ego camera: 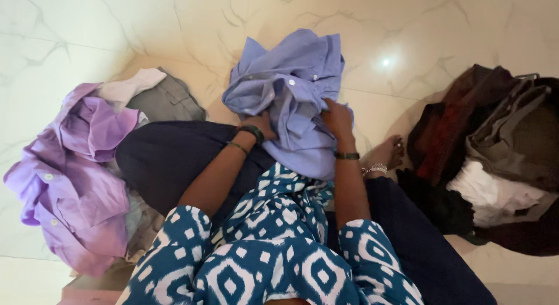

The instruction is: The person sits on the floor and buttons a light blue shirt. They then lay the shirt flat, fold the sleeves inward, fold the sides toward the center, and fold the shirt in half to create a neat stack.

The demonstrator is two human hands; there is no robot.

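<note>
A crumpled blue button-up shirt rests on my lap and spills onto the marble floor ahead of me. My left hand grips its cloth on the left side, just below the button placket. My right hand is closed on a fold of the same shirt on the right. Both wrists wear dark bands. I sit cross-legged in dark trousers and a blue-and-white patterned top, with one bare foot with an anklet showing to the right.
A pile with a lilac shirt, white cloth and a grey garment lies at my left. A heap of dark brown, grey and white clothes lies at my right. Pale marble floor stretches ahead.
</note>
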